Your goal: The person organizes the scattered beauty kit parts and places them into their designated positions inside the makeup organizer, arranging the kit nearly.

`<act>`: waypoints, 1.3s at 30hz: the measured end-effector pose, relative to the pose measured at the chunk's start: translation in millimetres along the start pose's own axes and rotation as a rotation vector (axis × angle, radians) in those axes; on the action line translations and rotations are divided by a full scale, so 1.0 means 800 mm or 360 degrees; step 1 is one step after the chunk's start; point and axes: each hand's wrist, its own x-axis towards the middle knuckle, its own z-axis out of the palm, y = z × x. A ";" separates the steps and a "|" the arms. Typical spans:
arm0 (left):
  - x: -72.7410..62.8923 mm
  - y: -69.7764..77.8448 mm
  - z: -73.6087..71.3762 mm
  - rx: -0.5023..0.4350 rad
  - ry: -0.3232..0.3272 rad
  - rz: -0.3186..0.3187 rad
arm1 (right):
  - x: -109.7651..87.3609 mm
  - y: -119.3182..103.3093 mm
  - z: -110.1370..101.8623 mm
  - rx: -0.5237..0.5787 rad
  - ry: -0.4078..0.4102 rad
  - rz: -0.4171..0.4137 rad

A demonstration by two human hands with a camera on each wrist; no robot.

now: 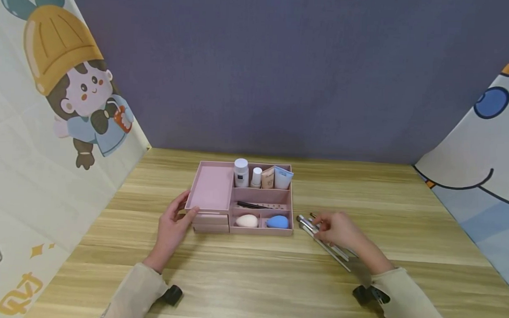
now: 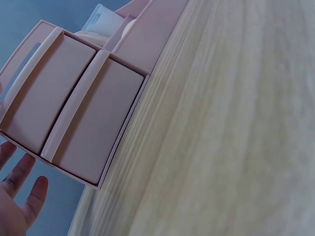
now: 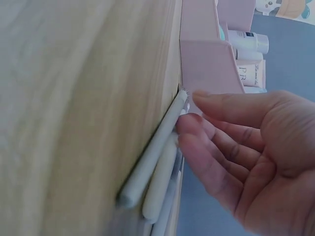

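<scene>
The brushes (image 3: 153, 152) lay on the counter (image 1: 404, 206) just beside the box's (image 1: 209, 185) right front corner, slanting toward the counter's near right corner. My right hand (image 1: 339, 230) was nearer, bent over their far ends; whether it grasped any, I couldn't tell. My left hand (image 1: 171, 228) rested loosely at the box's left front corner.

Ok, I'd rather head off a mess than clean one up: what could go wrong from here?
The brushes overlap beside the box, so the right hand might lift several at once or scatter the others. The tall bottle and tubes stick up above the box's rim, so a careless bump could tip them.
</scene>
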 end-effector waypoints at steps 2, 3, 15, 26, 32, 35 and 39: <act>0.000 0.000 0.000 0.0009 0.0000 -0.0005 | -0.001 -0.003 0.001 -0.0034 -0.0026 0.0009; 0.000 0.000 0.000 0.0011 -0.0001 -0.0009 | -0.002 -0.005 0.002 -0.0059 -0.0043 0.0006; 0.002 -0.002 0.001 -0.0024 -0.0012 -0.0009 | -0.003 -0.016 0.008 -0.0125 -0.0236 0.0140; 0.004 -0.005 0.002 -0.0021 -0.0007 -0.0028 | 0.000 -0.024 0.014 -0.0228 -0.0205 0.0202; 0.003 -0.003 0.001 -0.0020 -0.0013 -0.0028 | 0.000 -0.024 0.017 -0.0299 -0.0185 0.0186; 0.003 -0.003 0.002 -0.0016 -0.0013 -0.0029 | -0.001 -0.021 0.015 -0.0210 -0.0214 0.0172; 0.003 -0.003 0.002 -0.0012 -0.0013 -0.0033 | -0.003 -0.017 0.008 -0.0057 -0.0260 0.0105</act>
